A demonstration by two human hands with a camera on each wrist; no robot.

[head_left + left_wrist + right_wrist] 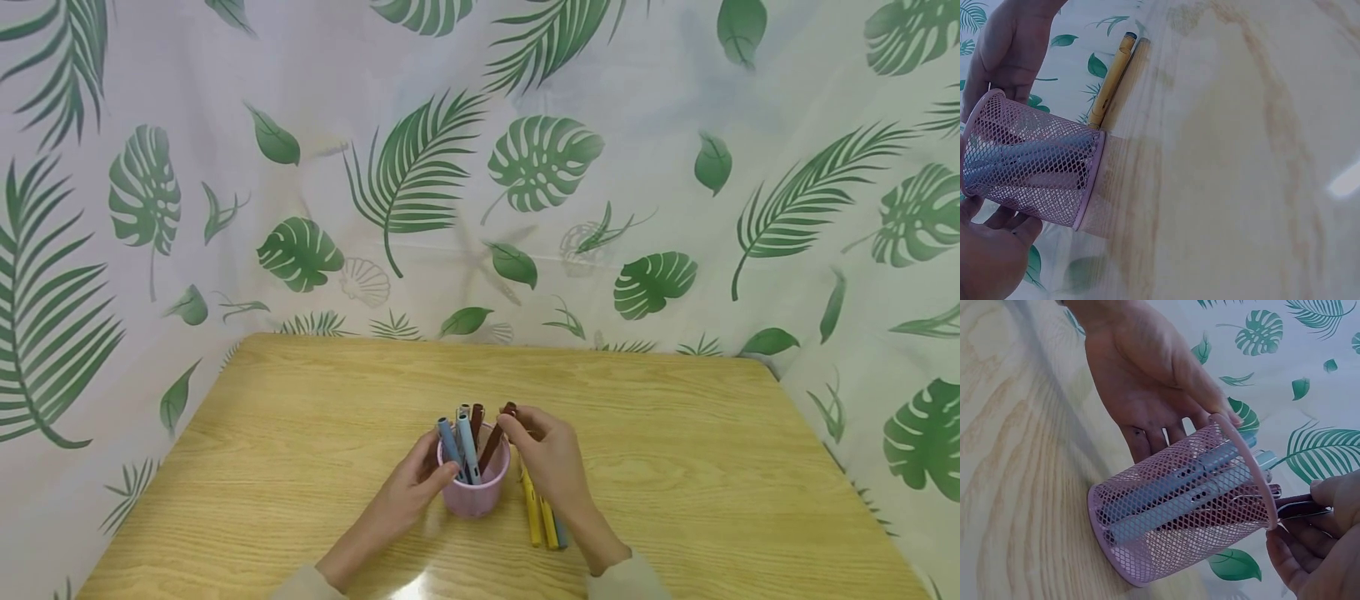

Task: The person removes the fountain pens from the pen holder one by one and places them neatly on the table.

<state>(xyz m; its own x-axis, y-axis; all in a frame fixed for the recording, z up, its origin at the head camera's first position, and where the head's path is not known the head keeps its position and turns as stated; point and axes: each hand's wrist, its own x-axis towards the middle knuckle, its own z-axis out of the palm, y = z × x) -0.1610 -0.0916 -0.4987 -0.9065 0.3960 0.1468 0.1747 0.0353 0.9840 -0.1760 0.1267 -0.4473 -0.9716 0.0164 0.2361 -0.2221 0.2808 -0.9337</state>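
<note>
A pink mesh pen cup (476,490) (1029,165) (1179,506) stands on the wooden table (675,467). It holds blue pens (459,442) (1179,487) and dark red pens. My left hand (420,479) (1147,375) (991,256) wraps around the cup's left side with curled fingers. My right hand (547,454) (1316,544) (1013,44) pinches the top of a dark red pen (497,442) (1294,506) that leans in the cup. Yellow pens (536,512) (1110,78) and a blue one lie on the table just right of the cup, under my right wrist.
A white curtain with green leaf prints (480,183) hangs behind and on both sides of the table. The table's far edge (495,343) runs along the curtain. Bare wood stretches left and right of the cup.
</note>
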